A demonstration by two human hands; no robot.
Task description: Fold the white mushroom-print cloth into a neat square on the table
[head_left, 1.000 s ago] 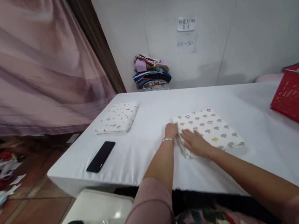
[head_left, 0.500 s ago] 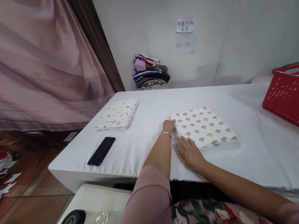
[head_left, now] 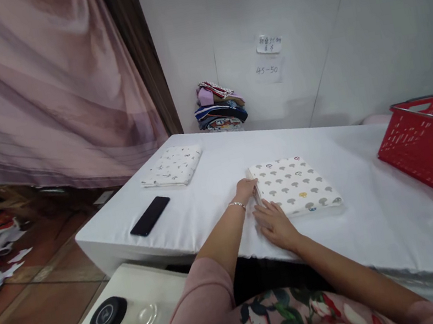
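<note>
A folded white cloth with grey mushroom prints [head_left: 294, 184] lies flat on the white-covered table [head_left: 363, 231]. At its left edge my left hand [head_left: 246, 187] pinches the folded layers between thumb and fingers. Just nearer to me, my right hand [head_left: 275, 224] touches the cloth's lower left corner, its fingers apart and pointing up to the left. A second folded white cloth with small dark prints [head_left: 173, 167] rests at the table's far left. Between that cloth and the front edge is a black phone [head_left: 150, 216].
A red basket [head_left: 431, 146] stands at the table's right. Folded fabrics [head_left: 220, 106] are stacked behind the far edge, by the wall. A low white surface at front left bears a round black object [head_left: 107, 316]. A pink curtain [head_left: 40, 92] hangs on the left.
The view has shifted slightly. My left hand has moved a little down along the cloth's left edge. The fingers of my right hand have lifted and spread somewhat.
</note>
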